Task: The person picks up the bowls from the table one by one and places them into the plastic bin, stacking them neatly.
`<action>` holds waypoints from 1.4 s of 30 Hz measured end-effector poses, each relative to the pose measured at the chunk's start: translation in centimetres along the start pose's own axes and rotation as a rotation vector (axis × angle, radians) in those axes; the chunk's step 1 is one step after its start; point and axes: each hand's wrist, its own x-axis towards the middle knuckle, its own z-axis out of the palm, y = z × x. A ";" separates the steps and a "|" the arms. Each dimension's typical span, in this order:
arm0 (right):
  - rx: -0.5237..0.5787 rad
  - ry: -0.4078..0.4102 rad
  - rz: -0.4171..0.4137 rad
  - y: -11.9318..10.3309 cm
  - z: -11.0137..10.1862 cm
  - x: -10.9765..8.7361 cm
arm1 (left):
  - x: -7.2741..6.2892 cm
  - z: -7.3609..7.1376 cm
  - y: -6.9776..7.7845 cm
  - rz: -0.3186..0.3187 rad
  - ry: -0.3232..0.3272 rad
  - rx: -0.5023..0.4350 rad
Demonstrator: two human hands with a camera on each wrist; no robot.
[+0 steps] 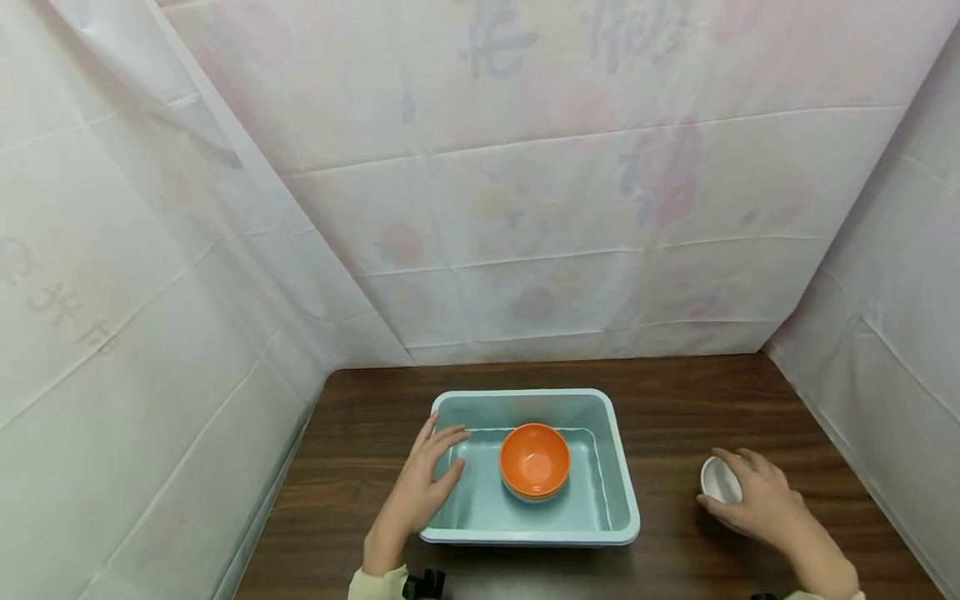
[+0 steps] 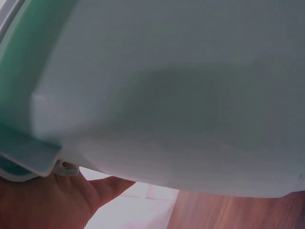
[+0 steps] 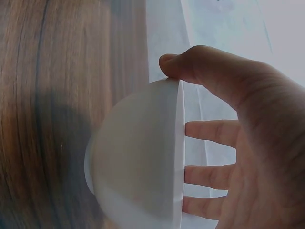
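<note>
A white bowl (image 1: 718, 482) at the right is held by my right hand (image 1: 768, 498). In the right wrist view the thumb (image 3: 190, 64) lies on the rim of the bowl (image 3: 138, 157), and the other fingers spread along its mouth side; the bowl is just over the wood. My left hand (image 1: 422, 483) lies over the left rim of a pale blue-green plastic basin (image 1: 525, 538), its fingers extended and slightly spread. Inside that basin stands an orange bowl (image 1: 535, 458), stacked on a paler one whose edge shows below. The left wrist view is mostly the basin's outer wall (image 2: 181, 119).
The dark brown wooden table (image 1: 675, 400) carries the basin near its middle. White printed sheets (image 1: 555, 292) hang behind the table and at both sides.
</note>
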 end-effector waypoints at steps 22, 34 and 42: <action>-0.018 0.020 -0.037 -2.1 -0.2 1.1 | -0.1 0.0 0.1 -0.007 0.004 0.008; 0.011 0.045 -0.056 -3.7 -0.2 2.1 | -0.1 0.1 0.1 -0.013 0.006 0.000; 0.017 0.017 -0.072 -4.6 -0.5 2.7 | 0.0 0.0 0.1 -0.006 0.008 0.004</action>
